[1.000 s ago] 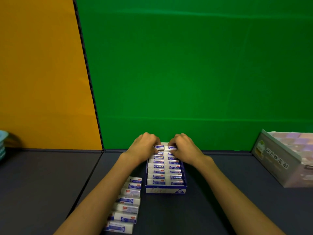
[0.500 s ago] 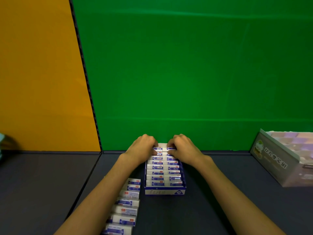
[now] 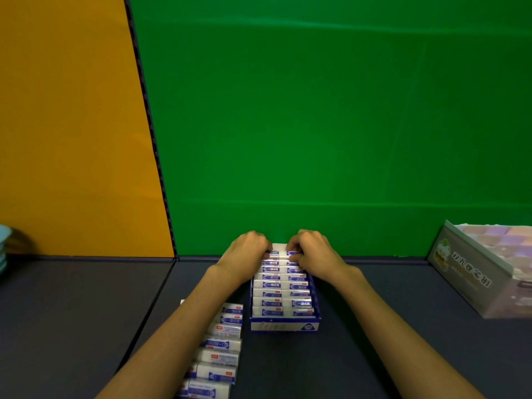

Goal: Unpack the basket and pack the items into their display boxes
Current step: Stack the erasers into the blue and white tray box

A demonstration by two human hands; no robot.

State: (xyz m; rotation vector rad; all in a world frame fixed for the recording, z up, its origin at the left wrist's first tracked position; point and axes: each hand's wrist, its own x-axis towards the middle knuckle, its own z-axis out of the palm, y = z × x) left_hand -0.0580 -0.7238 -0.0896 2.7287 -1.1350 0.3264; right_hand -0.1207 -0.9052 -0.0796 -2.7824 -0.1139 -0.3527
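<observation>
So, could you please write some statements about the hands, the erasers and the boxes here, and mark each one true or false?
1. Both hands, left hand and right hand, are at the far end of the blue display box. True.
2. The blue display box holds no erasers. False: two columns of erasers fill it.
3. A row of loose erasers lies left of the blue box. True.
4. The grey display box stands on the left side. False: it is at the right edge.
5. The backdrop behind the hands is green. True.

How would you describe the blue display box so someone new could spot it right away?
On the dark table before the green backdrop, find both hands. Under them sits the blue display box, filled with erasers; the loose erasers beside it have no box.
</observation>
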